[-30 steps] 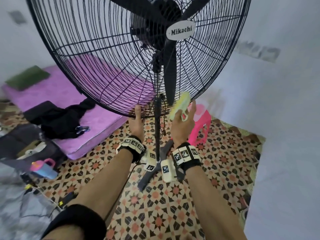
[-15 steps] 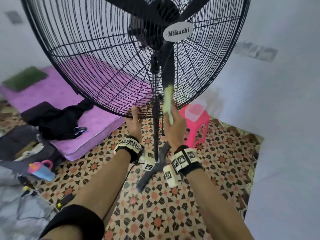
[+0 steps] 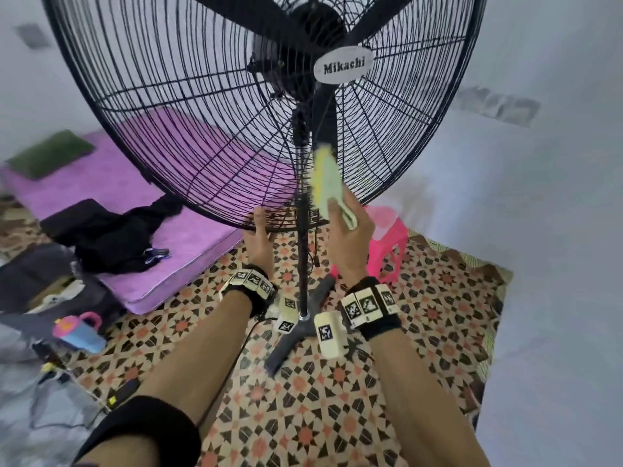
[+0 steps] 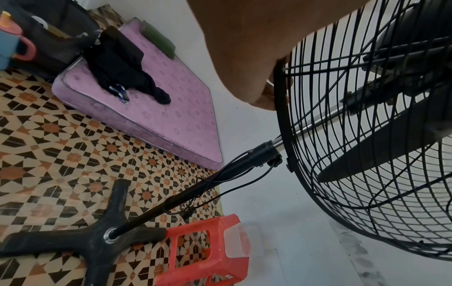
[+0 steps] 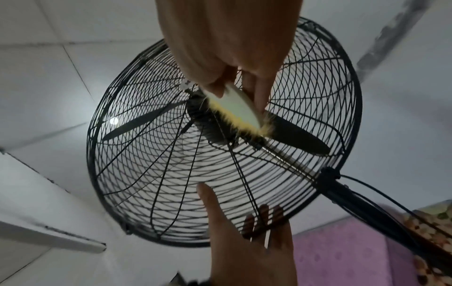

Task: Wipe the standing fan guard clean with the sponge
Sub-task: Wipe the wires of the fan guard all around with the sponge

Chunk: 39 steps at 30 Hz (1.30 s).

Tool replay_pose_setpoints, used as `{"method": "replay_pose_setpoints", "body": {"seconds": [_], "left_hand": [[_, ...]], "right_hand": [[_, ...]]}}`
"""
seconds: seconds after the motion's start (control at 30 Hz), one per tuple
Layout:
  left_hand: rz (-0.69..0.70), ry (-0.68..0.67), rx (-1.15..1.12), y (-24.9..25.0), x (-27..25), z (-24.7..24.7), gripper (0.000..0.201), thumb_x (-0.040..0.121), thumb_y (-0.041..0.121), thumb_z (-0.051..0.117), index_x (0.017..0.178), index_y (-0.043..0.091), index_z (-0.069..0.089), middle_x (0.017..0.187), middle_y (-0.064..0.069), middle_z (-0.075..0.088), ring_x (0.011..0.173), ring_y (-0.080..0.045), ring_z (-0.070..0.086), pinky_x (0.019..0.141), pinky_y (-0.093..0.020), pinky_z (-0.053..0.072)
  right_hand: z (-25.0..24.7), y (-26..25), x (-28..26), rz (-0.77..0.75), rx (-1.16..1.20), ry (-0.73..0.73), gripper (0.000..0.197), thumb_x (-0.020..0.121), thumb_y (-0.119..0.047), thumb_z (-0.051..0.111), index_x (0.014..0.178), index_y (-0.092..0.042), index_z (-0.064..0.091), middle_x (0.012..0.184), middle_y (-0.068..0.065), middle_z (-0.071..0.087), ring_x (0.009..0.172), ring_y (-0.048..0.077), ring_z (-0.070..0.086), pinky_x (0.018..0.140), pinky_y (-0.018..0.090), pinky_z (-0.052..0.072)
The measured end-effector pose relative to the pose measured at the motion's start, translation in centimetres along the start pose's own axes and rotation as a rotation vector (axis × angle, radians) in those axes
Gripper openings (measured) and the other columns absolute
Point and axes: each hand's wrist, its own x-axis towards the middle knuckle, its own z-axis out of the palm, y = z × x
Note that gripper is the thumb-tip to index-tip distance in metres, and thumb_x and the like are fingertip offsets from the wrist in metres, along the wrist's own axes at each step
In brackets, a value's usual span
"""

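white walls (image 3: 556,230), patterned floor (image 3: 303,416), perhaps purple mattress (image 3: 188,237)

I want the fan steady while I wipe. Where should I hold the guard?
Grip the fan guard at its bottom rim, from below, as the left hand does: the thick hoop gives the fingers purchase, clear of the sponge.

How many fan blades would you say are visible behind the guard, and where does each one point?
3. In the head view, one blade hangs down behind the sponge, one points up-left, one up-right; none seems hidden.
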Motion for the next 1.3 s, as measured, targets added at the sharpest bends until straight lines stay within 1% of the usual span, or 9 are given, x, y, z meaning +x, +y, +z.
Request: {"method": "replay_pose_setpoints", "body": {"seconds": [0.2,0.37,0.47,0.63,0.8,0.93,1.1,1.2,1.3], "left_hand": [[-0.013,0.017,0.021,-0.5,0.2,-0.2,0.139,0.064,0.098,0.058,0.158,0.003,0.021,0.160,-0.019,0.042,0.139,-0.029,0.054,0.117,-0.047,0.043],[-0.005,0.036,0.048,-0.5,0.3,-0.2,0.123,0.069,0.098,0.054,0.160,0.019,0.026,0.161,-0.010,0.043,0.143,-0.025,0.049,0.121,-0.052,0.038],[-0.004,0.039,0.098,-1.0,0.5,-0.4,0.118,0.074,0.098,0.049,0.158,0.017,0.032,0.158,-0.012,0.047,0.143,-0.026,0.050,0.119,-0.055,0.040],[-0.038,0.048,0.132,-1.8,1.3,-0.4,0.112,0.075,0.098,0.047,0.156,0.021,0.036,0.158,-0.010,0.047,0.146,-0.024,0.046,0.120,-0.056,0.036],[-0.038,0.038,0.107,-1.3,1.1,-0.5,0.118,0.077,0.094,0.052,0.156,0.010,0.030,0.157,-0.017,0.047,0.141,-0.029,0.052,0.117,-0.055,0.042],[-0.020,0.049,0.092,-0.7,0.6,-0.3,0.115,0.076,0.094,0.054,0.156,0.013,0.034,0.156,-0.013,0.050,0.141,-0.026,0.052,0.117,-0.051,0.043],[0.030,0.021,0.046,-0.1,-0.3,-0.1,0.114,0.076,0.093,0.054,0.159,0.019,0.030,0.161,-0.009,0.044,0.145,-0.023,0.047,0.119,-0.046,0.041],[0.011,0.036,0.097,-0.2,-0.2,-0.1,0.112,0.075,0.096,0.051,0.156,0.021,0.037,0.158,-0.007,0.049,0.143,-0.023,0.049,0.119,-0.050,0.039],[0.032,0.018,0.068,0.0,-0.1,-0.1,0.109,0.079,0.093,0.051,0.155,0.016,0.038,0.156,-0.008,0.050,0.141,-0.022,0.051,0.119,-0.047,0.041]], "right_hand": [[1.7,-0.5,0.5,-0.065,-0.128,-0.002,0.044,0.101,-0.012,0.060,0.144,-0.005,0.052,0.139,0.001,0.056,0.108,-0.014,0.059,0.082,0.025,0.061],[0.3,-1.8,0.7,-0.009,0.071,0.084,0.043,0.103,-0.014,0.058,0.144,-0.005,0.050,0.145,0.017,0.055,0.126,0.021,0.060,0.087,0.029,0.061],[1.2,-1.3,1.3,0.035,-0.062,0.205,0.045,0.101,-0.012,0.059,0.145,-0.005,0.051,0.145,0.013,0.056,0.122,0.016,0.060,0.087,0.041,0.062],[1.1,-1.5,-0.1,-0.038,-0.023,-0.091,0.045,0.101,-0.014,0.060,0.145,-0.007,0.050,0.146,0.006,0.053,0.127,0.014,0.058,0.089,0.037,0.061],[1.3,-1.9,1.8,-0.031,-0.124,0.180,0.042,0.100,-0.013,0.060,0.141,-0.006,0.056,0.135,-0.002,0.061,0.107,0.009,0.068,0.078,0.042,0.064],[1.0,-2.5,1.3,-0.070,-0.114,-0.050,0.043,0.100,-0.010,0.061,0.141,0.000,0.053,0.134,0.001,0.058,0.106,-0.003,0.064,0.078,0.017,0.058],[0.7,-4.0,3.2,-0.044,-0.023,0.224,0.042,0.101,-0.010,0.059,0.142,-0.002,0.054,0.142,0.015,0.059,0.120,0.017,0.063,0.088,0.022,0.059],[1.6,-4.1,3.0,-0.095,-0.128,0.047,0.043,0.099,-0.007,0.060,0.142,-0.002,0.053,0.136,0.008,0.060,0.095,0.001,0.063,0.077,0.025,0.061],[0.9,-4.3,3.0,-0.071,-0.029,-0.061,0.043,0.100,-0.006,0.060,0.142,-0.001,0.052,0.141,0.015,0.058,0.117,0.017,0.062,0.080,0.016,0.057]]}}
